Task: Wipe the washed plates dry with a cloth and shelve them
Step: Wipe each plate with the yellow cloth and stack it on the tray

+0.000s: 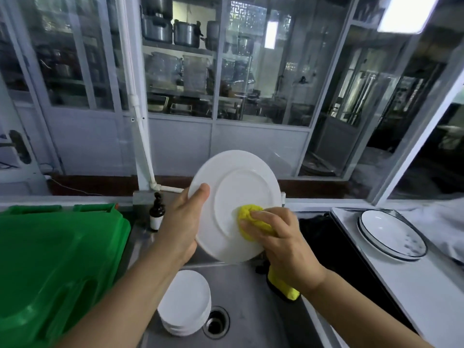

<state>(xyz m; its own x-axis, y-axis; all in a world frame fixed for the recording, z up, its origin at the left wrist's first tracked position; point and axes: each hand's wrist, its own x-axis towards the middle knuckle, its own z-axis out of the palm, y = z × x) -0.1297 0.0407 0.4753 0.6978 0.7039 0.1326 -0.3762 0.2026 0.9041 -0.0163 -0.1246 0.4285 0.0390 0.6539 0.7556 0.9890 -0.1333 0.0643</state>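
Left hand (182, 222) grips white plate (234, 205) (underside up) — right hand (281, 237) clutches bunched yellow cloth (251, 218) against it.

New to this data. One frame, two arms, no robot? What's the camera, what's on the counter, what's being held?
No robot here: a person works with bare hands, and the single picture comes from a wide-angle camera worn on the head, looking forward and down. The left hand grips a white plate by its rim, tilted up over a steel sink. The right hand presses a bunched yellow cloth against the plate. In the sink sits a stack of white plates beside the drain. A green bin lid is at left; dark-rimmed dishes rest on the right counter.
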